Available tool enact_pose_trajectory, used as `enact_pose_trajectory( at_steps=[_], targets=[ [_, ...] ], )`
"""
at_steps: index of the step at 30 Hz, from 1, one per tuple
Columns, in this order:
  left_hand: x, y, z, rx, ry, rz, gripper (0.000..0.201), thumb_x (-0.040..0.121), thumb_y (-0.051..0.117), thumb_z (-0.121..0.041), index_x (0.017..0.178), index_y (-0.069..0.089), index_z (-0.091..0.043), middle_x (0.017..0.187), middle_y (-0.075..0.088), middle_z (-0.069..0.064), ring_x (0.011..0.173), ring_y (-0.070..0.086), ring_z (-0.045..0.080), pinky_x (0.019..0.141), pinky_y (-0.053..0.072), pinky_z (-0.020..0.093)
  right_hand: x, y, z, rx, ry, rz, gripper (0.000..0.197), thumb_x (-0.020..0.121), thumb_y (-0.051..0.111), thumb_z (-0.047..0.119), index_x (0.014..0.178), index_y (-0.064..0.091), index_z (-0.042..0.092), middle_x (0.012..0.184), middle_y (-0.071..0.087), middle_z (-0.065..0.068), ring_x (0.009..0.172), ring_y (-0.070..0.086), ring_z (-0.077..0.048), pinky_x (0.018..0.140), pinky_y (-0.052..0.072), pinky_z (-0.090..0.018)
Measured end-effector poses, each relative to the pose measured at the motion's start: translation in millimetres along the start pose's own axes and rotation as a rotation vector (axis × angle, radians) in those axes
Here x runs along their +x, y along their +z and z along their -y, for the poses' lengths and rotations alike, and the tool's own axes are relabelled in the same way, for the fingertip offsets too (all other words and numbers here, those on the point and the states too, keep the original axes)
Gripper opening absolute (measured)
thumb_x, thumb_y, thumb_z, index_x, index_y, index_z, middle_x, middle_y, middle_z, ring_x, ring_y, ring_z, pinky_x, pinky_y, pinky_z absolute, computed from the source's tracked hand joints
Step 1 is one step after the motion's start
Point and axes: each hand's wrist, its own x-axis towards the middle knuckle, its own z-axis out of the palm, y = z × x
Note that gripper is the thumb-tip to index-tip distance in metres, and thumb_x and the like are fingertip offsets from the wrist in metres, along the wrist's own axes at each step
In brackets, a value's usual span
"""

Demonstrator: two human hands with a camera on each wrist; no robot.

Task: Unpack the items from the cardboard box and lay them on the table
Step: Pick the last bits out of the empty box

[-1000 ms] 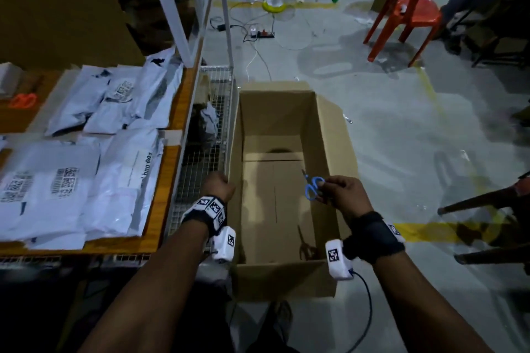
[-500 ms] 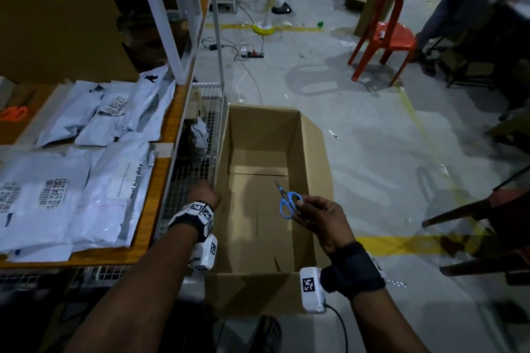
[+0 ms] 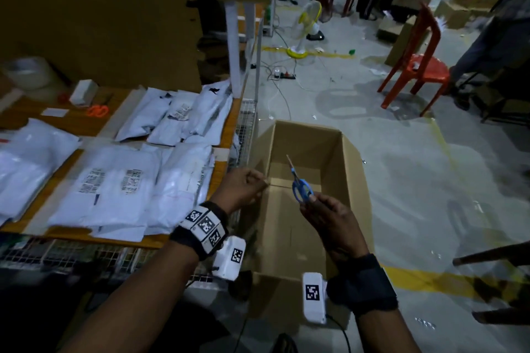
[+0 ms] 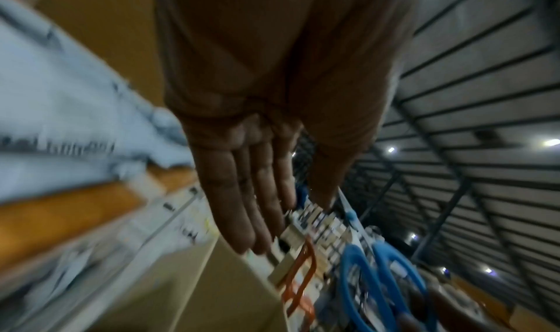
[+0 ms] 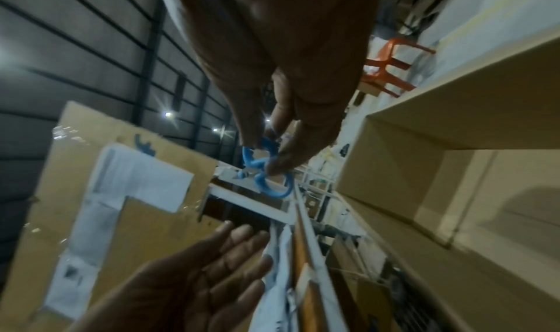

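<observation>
The open cardboard box [image 3: 355,180] stands on the floor beside the table [image 3: 77,123], and its visible bottom is bare. Above it my right hand [image 3: 318,203] pinches the handle of small blue scissors [image 3: 301,188], blades pointing up and away. The right wrist view shows thumb and fingers of that right hand [image 5: 266,160] on the blue scissors' loops [image 5: 269,186]. My left hand [image 3: 252,183] hovers over the box's left rim, close to the scissors. It holds nothing: the left hand's fingers [image 4: 266,217] are straight, and its palm [image 5: 230,248] faces up.
Several white mailer bags [image 3: 114,189] cover the table, with orange scissors [image 3: 97,110] at its back. A wire basket [image 3: 246,129] hangs between table and box. A red chair [image 3: 415,66], a fan [image 3: 307,28], cables and another person [image 3: 487,46] are on the floor beyond.
My right hand has lifted the blue scissors up and left toward the left hand. The left hand has come off the box's side and opened. My view has tilted up.
</observation>
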Motion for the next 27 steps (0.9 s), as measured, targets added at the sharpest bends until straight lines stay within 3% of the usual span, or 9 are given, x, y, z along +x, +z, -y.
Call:
enact_pose_trajectory(
  at_steps=[3, 6, 10, 14, 16, 18, 22, 25, 27],
  targets=[
    [-21.2, -81.7, -24.6, 0.021, 0.219, 0.01, 0.016, 0.09, 0.071, -0.021, 0.099, 0.067, -0.008, 0.092, 0.072, 0.01, 0.082, 0.07, 0.022, 0.074, 0.057, 0.033, -13.0, 66.2, -4.8, 0.022, -0.076, -0.012, 0.003, 0.089, 0.064, 0.008, 0.09, 0.065, 0.006, 0.081, 0.074, -0.009, 0.073, 0.071, -0.015, 0.073, 0.06, -0.021],
    [-47.4, -194.3, -32.8, 0.05, 0.342, -0.1, 0.017, 0.091, 0.069, -0.023, 0.104, 0.069, -0.01, 0.095, 0.074, 0.005, 0.082, 0.073, 0.016, 0.071, 0.057, 0.024, -26.8, 156.3, -16.1, 0.022, -0.125, 0.03, 0.01, 0.082, 0.065, 0.012, 0.089, 0.063, 0.005, 0.074, 0.074, -0.006, 0.066, 0.072, -0.009, 0.07, 0.06, -0.018],
    [-81.8, -336.1, 8.0, 0.09, 0.367, -0.22, 0.015, 0.093, 0.067, -0.022, 0.102, 0.068, -0.01, 0.092, 0.073, 0.001, 0.08, 0.072, 0.011, 0.069, 0.056, 0.022, -36.3, 285.8, -53.5, -0.026, -0.112, 0.189, 0.006, 0.095, 0.06, 0.006, 0.096, 0.065, 0.006, 0.08, 0.074, -0.006, 0.067, 0.072, -0.009, 0.064, 0.057, -0.017],
    [-114.9, -442.2, 62.1, 0.089, 0.308, -0.354, 0.015, 0.094, 0.066, -0.023, 0.103, 0.068, -0.011, 0.098, 0.073, 0.005, 0.084, 0.072, 0.022, 0.077, 0.058, 0.039, -26.8, 402.4, -107.6, 0.011, -0.04, 0.318, 0.013, 0.096, 0.059, 0.003, 0.105, 0.068, -0.001, 0.093, 0.075, -0.011, 0.076, 0.073, -0.011, 0.068, 0.058, -0.018],
    [-124.9, -481.2, 76.3, 0.089, 0.288, -0.379, 0.016, 0.095, 0.065, -0.022, 0.105, 0.069, -0.01, 0.101, 0.072, 0.01, 0.085, 0.072, 0.023, 0.078, 0.058, 0.041, -16.5, 451.1, -131.5, 0.085, 0.043, 0.368, 0.022, 0.097, 0.055, -0.001, 0.115, 0.063, -0.01, 0.105, 0.071, -0.018, 0.082, 0.074, -0.015, 0.072, 0.06, -0.02],
    [-127.3, -512.0, 84.1, 0.111, 0.279, -0.398, 0.017, 0.095, 0.065, -0.021, 0.107, 0.07, -0.009, 0.1, 0.072, 0.011, 0.084, 0.072, 0.021, 0.076, 0.058, 0.037, 1.0, 488.8, -150.2, 0.076, 0.106, 0.366, 0.022, 0.096, 0.055, -0.004, 0.115, 0.062, -0.014, 0.11, 0.069, -0.021, 0.078, 0.075, -0.016, 0.071, 0.061, -0.02],
    [-108.5, -557.1, 95.1, 0.12, 0.292, -0.443, 0.013, 0.094, 0.067, -0.024, 0.103, 0.071, -0.016, 0.094, 0.074, 0.003, 0.082, 0.072, 0.013, 0.078, 0.058, 0.032, 60.3, 542.0, -171.7, -0.1, 0.114, 0.246, 0.015, 0.094, 0.057, -0.008, 0.105, 0.062, -0.016, 0.094, 0.067, -0.024, 0.06, 0.072, -0.017, 0.051, 0.057, -0.018],
    [-80.3, -575.9, 95.5, 0.141, 0.293, -0.435, 0.011, 0.093, 0.067, -0.023, 0.1, 0.071, -0.017, 0.09, 0.074, 0.001, 0.082, 0.071, 0.012, 0.073, 0.055, 0.027, 120.7, 568.3, -181.1, -0.353, 0.003, 0.088, 0.017, 0.089, 0.064, -0.006, 0.103, 0.063, -0.016, 0.097, 0.065, -0.026, 0.065, 0.067, -0.021, 0.058, 0.057, -0.024],
    [-54.2, -586.4, 93.5, 0.162, 0.291, -0.41, 0.008, 0.092, 0.067, -0.025, 0.098, 0.071, -0.019, 0.089, 0.073, 0.0, 0.082, 0.071, 0.013, 0.072, 0.054, 0.026, 161.5, 578.3, -187.0, -0.449, 0.028, 0.033, 0.031, 0.089, 0.066, 0.0, 0.117, 0.062, -0.013, 0.11, 0.066, -0.024, 0.08, 0.068, -0.027, 0.072, 0.061, -0.032]
  ],
)
